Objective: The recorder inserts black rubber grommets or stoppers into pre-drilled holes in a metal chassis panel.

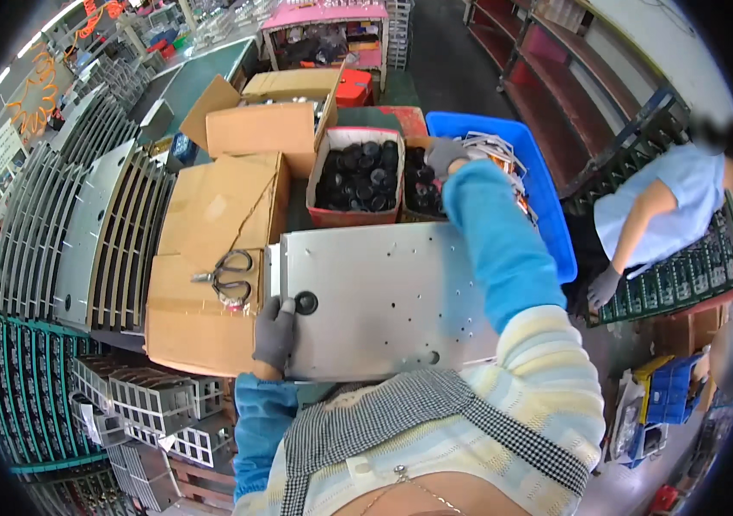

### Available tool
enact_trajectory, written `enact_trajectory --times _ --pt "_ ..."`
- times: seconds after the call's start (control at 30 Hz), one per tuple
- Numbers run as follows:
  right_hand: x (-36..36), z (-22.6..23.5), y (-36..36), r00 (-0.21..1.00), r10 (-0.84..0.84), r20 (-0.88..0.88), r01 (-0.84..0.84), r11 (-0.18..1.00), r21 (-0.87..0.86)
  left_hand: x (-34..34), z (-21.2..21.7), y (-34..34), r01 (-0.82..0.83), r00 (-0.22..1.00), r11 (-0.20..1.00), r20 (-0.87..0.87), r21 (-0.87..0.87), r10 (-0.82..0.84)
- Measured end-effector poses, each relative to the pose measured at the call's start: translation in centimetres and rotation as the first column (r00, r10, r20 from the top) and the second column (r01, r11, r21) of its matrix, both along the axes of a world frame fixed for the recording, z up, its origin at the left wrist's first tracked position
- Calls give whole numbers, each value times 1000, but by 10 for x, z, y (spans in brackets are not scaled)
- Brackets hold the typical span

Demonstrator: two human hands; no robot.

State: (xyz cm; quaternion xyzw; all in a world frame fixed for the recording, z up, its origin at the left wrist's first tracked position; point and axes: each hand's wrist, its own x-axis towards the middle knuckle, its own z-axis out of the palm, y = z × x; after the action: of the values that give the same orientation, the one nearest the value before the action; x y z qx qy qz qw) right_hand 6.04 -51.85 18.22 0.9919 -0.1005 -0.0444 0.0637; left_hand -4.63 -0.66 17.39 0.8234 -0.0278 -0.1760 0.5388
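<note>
"Metal panel (pixel 358 331), grey and flat: in the head view, how does it lie?"

"Face up, right in front of the person. Its long axis runs left to right across the body, the right end angled slightly away."

"What marks its ends?"

"A black ring (pixel 305 303) sits near the left end, and small holes dot the right half. The right sleeve (pixel 504 241) crosses above the far right corner."

"And the left hand (pixel 274 334)?"

"Gloved in grey, at the panel's left edge beside the ring, fingers close together and pointing away from the body. I can't tell whether they pinch the edge or just rest there."

"The right hand (pixel 446 157)?"

"Reaching past the far edge, over a small box (pixel 416 142) of dark parts, near the blue bin (pixel 558 236). Its fingertips are hidden, so how far open it is, or whether it holds anything, I can't tell."

"Anything left of the panel?"

"Scissors (pixel 233 277) on a cardboard box (pixel 212 202), blades pointing left."
</note>
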Motion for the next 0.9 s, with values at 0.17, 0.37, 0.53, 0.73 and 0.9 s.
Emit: enact_trajectory --times 0.17,0.37,0.53,0.73,0.9 --pt "-121 124 121 998 -10 -68 61 592 804 2 4 5 -35 997 998 64 56 31" --pt "-208 48 173 960 122 251 -247 790 562 11 2 -2 7 997 1000 74 27 -9" --pt "-230 61 151 920 132 368 -343 725 598 11 -12 3 24 994 1000 104 -11 -23" --pt "-274 84 79 872 -445 202 58 506 861 12 -9 9 50 996 997 72 54 -53" --pt "-275 32 32 629 -682 373 120 559 820 10 -8 5 36 995 999 98 -34 -32"
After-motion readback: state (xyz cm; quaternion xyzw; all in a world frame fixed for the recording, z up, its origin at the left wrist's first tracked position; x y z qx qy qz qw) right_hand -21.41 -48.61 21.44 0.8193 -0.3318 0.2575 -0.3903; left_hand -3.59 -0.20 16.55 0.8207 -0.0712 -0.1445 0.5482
